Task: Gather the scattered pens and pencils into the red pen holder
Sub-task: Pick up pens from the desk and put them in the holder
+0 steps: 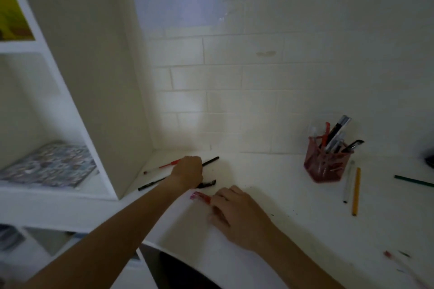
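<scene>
At nine o'clock on the white desk (270, 183), the left hand (187, 172) is curled around a black pen (211, 161), beside a red pen (164, 166) and another black pen (150, 185). The right hand (237, 213) pinches a red-and-pink pen (200, 196). Slim, stiff, light and smooth, these should lift best mid-barrel. The red pen holder (324, 166), translucent and squarish, stands at two o'clock; a yellow pencil (356, 191) lies just beside it.

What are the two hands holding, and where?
The left hand grips a black pen near its middle, maybe the red pen too. The right hand pinches a short red item by its end.
</scene>
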The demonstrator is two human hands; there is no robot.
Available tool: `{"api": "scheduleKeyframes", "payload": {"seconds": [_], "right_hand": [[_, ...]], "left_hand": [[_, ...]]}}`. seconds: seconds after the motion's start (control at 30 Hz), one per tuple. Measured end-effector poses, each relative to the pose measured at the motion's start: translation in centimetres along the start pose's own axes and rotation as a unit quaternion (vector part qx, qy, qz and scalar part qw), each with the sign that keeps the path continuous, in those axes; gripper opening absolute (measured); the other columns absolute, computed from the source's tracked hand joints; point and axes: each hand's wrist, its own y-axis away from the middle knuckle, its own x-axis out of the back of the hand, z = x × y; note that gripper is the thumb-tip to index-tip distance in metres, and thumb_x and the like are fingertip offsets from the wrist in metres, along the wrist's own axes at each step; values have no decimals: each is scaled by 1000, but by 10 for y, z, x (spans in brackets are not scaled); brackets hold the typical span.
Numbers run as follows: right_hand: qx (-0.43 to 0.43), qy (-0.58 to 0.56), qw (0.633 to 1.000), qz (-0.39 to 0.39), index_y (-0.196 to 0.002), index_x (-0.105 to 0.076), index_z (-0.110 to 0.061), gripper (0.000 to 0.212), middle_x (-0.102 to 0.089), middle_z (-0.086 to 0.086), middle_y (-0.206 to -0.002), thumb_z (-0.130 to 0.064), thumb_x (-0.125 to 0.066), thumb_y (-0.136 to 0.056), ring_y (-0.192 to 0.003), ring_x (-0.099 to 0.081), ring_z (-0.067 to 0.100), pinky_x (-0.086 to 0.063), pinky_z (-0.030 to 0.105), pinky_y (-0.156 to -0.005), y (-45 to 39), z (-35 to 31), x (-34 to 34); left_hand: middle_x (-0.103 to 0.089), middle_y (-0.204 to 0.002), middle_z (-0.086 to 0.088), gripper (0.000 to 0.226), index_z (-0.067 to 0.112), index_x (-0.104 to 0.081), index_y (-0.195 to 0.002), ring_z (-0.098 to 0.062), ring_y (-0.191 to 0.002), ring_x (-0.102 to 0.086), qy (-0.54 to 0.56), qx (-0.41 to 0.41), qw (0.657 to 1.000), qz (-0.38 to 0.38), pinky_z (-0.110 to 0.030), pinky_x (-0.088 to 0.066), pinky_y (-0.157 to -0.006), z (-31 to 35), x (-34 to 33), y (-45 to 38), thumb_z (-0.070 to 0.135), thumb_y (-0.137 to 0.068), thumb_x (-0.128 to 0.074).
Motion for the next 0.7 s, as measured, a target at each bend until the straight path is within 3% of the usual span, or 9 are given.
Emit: {"api": "scheduleKeyframes", "payload": {"seconds": [0.1, 0.2, 0.3, 0.33, 0.4, 0.47, 0.53, 0.63, 0.7], "right_hand": [[-57, 33, 997, 27, -98, -57, -19, 32, -58, -3, -97, -45, -38, -96, -90, -55, 19, -40, 26, -69, 0, 3, 1], [-125, 21, 991, 31, -113, -51, -18, 39, -57, -1, -104, -45, -28, -97, -94, -55, 19, -43, 28, -72, -1, 4, 11], [-166, 73, 983, 5, -111, -55, -15, 24, -55, 3, -106, -29, -55, -92, -97, -56, 21, -46, 30, -77, 0, 13, 10], [-178, 96, 979, 1, -102, -59, -13, 23, -57, 3, -98, -27, -64, -85, -88, -58, 21, -47, 30, -71, 1, 16, 10], [-204, 126, 971, -6, -80, -61, -13, 26, -58, 3, -74, -25, -79, -65, -62, -56, 18, -42, 28, -52, 2, 21, 6], [-232, 152, 961, -3, -74, -59, -15, 28, -56, 2, -66, -24, -82, -61, -54, -53, 17, -37, 27, -46, 3, 27, 4], [-243, 174, 954, 7, -73, -59, -15, 32, -56, 3, -64, -21, -86, -56, -51, -53, 18, -39, 29, -45, 5, 32, 3], [-256, 174, 951, 16, -74, -60, -14, 36, -54, 5, -62, -14, -87, -50, -49, -52, 20, -41, 30, -42, 8, 34, 0], [-251, 154, 955, 31, -75, -57, -14, 36, -53, 4, -61, -13, -85, -53, -46, -51, 18, -38, 28, -37, 9, 34, 2]], "left_hand": [[-65, -111, -17, 10, 6, -54, -96, -24, -89, -58, -16, -16, 1000, -4, -29, -43, -70, 3, -1, -4, 9, -94, -45], [-64, -111, -14, 17, 5, -55, -103, -24, -95, -59, -40, -48, 997, -37, -31, -46, -74, 6, 2, -4, 18, -94, -49], [-59, -97, -3, 33, 6, -54, -118, -17, -84, -55, -67, -67, 992, -81, -28, -46, -72, 6, 6, 1, 27, -93, -57], [-55, -83, -1, 30, 4, -57, -113, -14, -74, -54, -84, -73, 990, -82, -27, -48, -73, 6, 5, 0, 26, -94, -57], [-51, -68, -1, 25, 7, -60, -85, -13, -62, -53, -112, -70, 988, -75, -30, -55, -84, 5, 5, -4, 30, -93, -57], [-56, -72, -3, 35, 14, -47, -66, -17, -65, -57, -105, -59, 991, -64, -32, -55, -73, 7, 11, -5, 36, -90, -60], [-55, -77, -2, 34, 10, -46, -72, -18, -67, -55, -60, -31, 998, -11, -29, -46, -61, 9, 17, -8, 35, -90, -59], [-56, -105, -10, 6, 7, -46, -99, -24, -83, -52, -20, -11, 998, 66, -32, -44, -71, 15, 20, -17, 12, -95, -45], [-54, -122, -14, 18, 3, -49, -113, -29, -99, -57, -29, -12, 997, 66, -36, -48, -81, 17, 13, -23, 10, -98, -41]]}}
